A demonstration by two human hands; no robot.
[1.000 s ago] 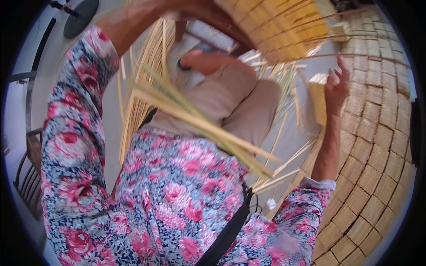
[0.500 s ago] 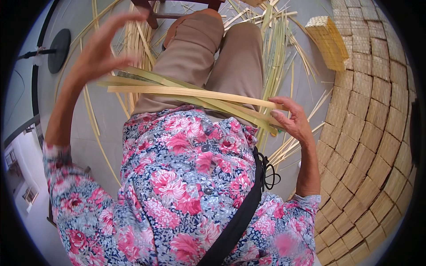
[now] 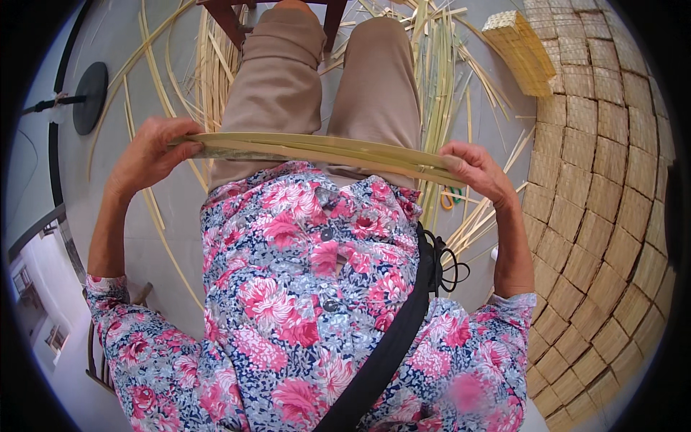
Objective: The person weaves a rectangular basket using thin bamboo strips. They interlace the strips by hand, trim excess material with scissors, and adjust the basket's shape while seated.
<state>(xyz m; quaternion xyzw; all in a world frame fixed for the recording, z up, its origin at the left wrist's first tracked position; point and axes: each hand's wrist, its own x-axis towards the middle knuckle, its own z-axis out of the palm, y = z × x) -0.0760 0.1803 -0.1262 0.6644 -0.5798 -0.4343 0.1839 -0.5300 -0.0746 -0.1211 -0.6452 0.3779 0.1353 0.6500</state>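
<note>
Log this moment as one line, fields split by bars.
left hand: pinching strip bundle, left end | right hand: pinching its right end | bundle: over thighs | at right: loose strips, yellow block

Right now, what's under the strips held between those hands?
Under the strips are brown trousers, showing along both edges. Whatever lies directly behind the strips is covered and cannot be seen.

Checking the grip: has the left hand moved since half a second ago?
Yes: against the black disc, the left hand has moved down the picture and now grips strips.
</note>
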